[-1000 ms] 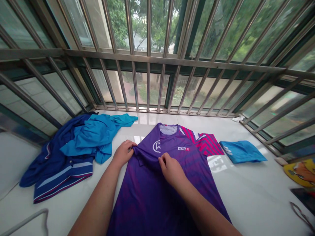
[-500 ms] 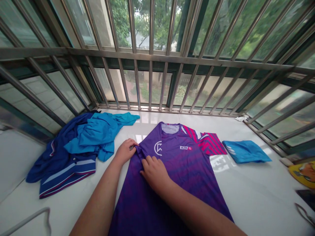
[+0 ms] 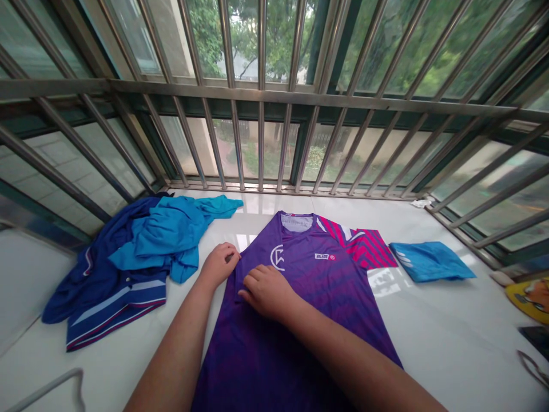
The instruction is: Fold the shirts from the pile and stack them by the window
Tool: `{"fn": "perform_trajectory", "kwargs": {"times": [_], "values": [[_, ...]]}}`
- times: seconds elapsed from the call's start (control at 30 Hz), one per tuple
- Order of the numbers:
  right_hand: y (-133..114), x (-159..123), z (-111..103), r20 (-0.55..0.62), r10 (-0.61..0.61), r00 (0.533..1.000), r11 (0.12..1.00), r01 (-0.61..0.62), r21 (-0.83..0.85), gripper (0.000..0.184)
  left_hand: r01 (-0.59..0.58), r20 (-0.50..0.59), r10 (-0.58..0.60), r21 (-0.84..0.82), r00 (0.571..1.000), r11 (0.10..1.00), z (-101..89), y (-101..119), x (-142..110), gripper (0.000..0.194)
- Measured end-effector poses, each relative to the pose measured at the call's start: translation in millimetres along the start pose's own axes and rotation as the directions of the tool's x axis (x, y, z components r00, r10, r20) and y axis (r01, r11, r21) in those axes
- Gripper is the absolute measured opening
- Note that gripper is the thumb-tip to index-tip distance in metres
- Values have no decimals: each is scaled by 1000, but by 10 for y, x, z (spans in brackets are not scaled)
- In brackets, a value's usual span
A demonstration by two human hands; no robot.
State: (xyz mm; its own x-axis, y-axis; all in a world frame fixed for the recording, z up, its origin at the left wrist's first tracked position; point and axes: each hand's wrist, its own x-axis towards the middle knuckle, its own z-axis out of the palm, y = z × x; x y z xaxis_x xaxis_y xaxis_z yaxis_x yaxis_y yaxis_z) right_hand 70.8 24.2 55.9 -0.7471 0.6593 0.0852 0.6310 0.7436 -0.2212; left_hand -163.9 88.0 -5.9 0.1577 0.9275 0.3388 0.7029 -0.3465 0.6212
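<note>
A purple jersey with a pink chevron sleeve lies face up on a white ledge, its near side folded inward along the left edge. My left hand is curled on that folded edge near the shoulder, pinching the fabric. My right hand rests on the chest just beside the fold, its fingers pointing left towards my other hand. The jersey's left sleeve is hidden under the fold and my hands.
Navy striped shorts lie left of the jersey under a crumpled turquoise shirt. A folded blue cloth sits to the right. Steel window bars line the far edge. A yellow printed board sits at the right edge.
My right hand has slid left across the jersey, close to the fold. My left hand has stayed at the shoulder. The view has shifted slightly.
</note>
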Motion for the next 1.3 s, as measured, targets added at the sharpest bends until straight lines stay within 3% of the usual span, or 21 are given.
{"fn": "perform_trajectory", "kwargs": {"times": [0.1, 0.17, 0.23, 0.33, 0.47, 0.53, 0.57, 0.67, 0.73, 0.8, 0.9, 0.97, 1.07, 1.17, 1.2, 1.23, 1.3], "values": [[196, -41, 56, -83, 88, 993, 996, -85, 38, 52, -18, -27, 18, 23, 999, 1000, 22, -3, -5, 25], [301, -93, 158, -42, 130, 991, 990, -128, 51, 71, -25, -40, 27, 34, 999, 999, 36, -12, -8, 23], [361, -146, 256, 30, 141, 990, 987, -143, 68, 78, -27, -47, 29, 39, 998, 999, 46, -25, -11, 23], [419, -206, 271, 63, 132, 989, 985, -138, 100, 77, -25, -36, 27, 40, 999, 999, 47, -50, -13, 26], [712, -338, -37, -23, 261, 965, 964, -259, 65, 57, -28, -22, 29, 50, 999, 998, 37, -70, -9, 30], [1029, -499, -280, -100, 440, 892, 897, -441, 19, 46, -25, -34, 27, 66, 999, 997, 37, -50, -7, 33], [1223, -612, -406, -140, 545, 826, 834, -551, -5, 45, -20, -42, 24, 80, 999, 997, 37, -31, -7, 34], [1860, -1038, -746, -259, 810, 527, 525, -847, -81, 42, 1, -47, 6, 129, 999, 992, 28, 39, -12, 38], [2245, -1330, -903, -291, 881, 372, 359, -928, -100, 42, 31, -20, -28, 144, 999, 989, -4, 62, 0, 41], [2543, -1567, -983, -285, 911, 298, 283, -955, -93, 43, 106, 21, -111, 154, 994, 982, -62, 59, 51, 47], [2805, -1764, -972, -257, 932, 256, 245, -967, -73, 43, 240, 99, -265, 210, 959, 948, -142, 107, 245, 52], [2891, -1800, -915, -235, 946, 223, 213, -975, -66, 44, 280, 75, -308, 257, 948, 925, -114, 276, 441, 46], [2959, -1774, -859, -210, 955, 207, 199, -978, -62, 39, 202, 3, -207, 207, 978, 957, 165, 809, 757, 35], [2980, -1710, -944, -223, 951, 214, 206, -977, -58, 38, 10, 127, 1, -82, 992, 997, 695, 1471, 1010, 28], [2968, -1688, -1013, -227, 951, 212, 207, -977, -46, 38, 23, 175, 13, -199, 985, 980, 890, 1656, 1068, 27], [2941, -1667, -1100, -230, 950, 210, 210, -977, -24, 37, 107, 233, -28, -333, 972, 937, 1076, 1802, 1110, 26], [2830, -1633, -1306, -238, 943, 231, 246, -969, 35, 37, 398, 390, -182, -594, 903, 699, 1389, 1962, 1147, 32]]}}
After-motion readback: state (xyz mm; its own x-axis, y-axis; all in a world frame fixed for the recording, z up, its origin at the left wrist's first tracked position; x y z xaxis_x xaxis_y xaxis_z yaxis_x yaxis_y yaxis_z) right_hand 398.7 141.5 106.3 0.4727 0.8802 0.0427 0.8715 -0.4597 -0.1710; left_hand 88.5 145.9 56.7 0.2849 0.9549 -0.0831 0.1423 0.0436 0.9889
